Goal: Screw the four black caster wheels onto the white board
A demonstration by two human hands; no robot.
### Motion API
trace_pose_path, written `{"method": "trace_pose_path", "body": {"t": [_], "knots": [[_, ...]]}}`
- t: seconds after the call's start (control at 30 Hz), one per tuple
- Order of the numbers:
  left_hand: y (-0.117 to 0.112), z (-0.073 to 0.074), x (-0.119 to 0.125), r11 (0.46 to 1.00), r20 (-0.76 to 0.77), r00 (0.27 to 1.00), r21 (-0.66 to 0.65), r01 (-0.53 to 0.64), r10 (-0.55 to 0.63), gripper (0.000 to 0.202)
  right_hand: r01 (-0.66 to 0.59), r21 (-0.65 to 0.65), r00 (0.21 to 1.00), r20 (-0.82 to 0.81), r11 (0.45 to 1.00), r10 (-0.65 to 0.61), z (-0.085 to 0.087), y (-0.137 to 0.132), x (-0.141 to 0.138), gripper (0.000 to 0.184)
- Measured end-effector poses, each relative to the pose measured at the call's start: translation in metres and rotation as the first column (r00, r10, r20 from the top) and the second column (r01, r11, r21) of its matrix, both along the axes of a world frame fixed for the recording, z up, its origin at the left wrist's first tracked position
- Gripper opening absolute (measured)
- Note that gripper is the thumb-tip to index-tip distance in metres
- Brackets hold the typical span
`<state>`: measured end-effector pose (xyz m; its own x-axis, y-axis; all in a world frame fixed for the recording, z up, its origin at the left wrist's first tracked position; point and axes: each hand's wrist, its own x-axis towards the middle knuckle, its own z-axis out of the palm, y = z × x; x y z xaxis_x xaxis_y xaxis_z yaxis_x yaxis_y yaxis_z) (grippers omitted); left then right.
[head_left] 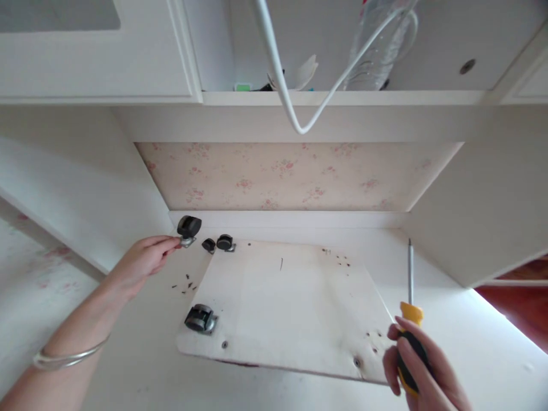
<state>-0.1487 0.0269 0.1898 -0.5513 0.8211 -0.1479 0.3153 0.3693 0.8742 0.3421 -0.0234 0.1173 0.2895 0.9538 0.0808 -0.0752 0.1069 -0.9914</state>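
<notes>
My left hand [143, 261] reaches to the back left of the desk and pinches the metal plate of a black caster wheel [188, 229], lifting it a little. My right hand [422, 371] is closed round the yellow and black handle of a screwdriver [411, 302], whose shaft points away from me. Between the hands lies a white wooden board [291, 302]. One caster [200, 318] sits on the board's near left corner. Two more casters [220, 244] rest just beyond its far left corner. Small dark screws [185, 283] are scattered on the desk left of the board.
The white desk [471, 331] sits in an alcove with floral wallpaper [282, 174] behind. A shelf above holds a plastic bottle [379, 45] and small items. A white cable [295, 108] hangs in a loop from it. More screws [342, 261] lie on the board's far right.
</notes>
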Motion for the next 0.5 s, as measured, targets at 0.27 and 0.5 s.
{"method": "trace_pose_path", "body": {"t": [0.27,0.5], "knots": [[0.023,-0.008,0.226,0.917,-0.062,0.916,0.024,0.398,-0.396,0.028,-0.087,-0.043,0.994,0.070,0.995,0.090,0.002,-0.010,0.041,0.036],[0.077,-0.059,0.339,0.897,-0.057,0.896,0.016,0.441,-0.440,0.031,-0.133,-0.076,0.964,0.221,0.988,0.146,-0.004,-0.018,0.081,0.051]]}}
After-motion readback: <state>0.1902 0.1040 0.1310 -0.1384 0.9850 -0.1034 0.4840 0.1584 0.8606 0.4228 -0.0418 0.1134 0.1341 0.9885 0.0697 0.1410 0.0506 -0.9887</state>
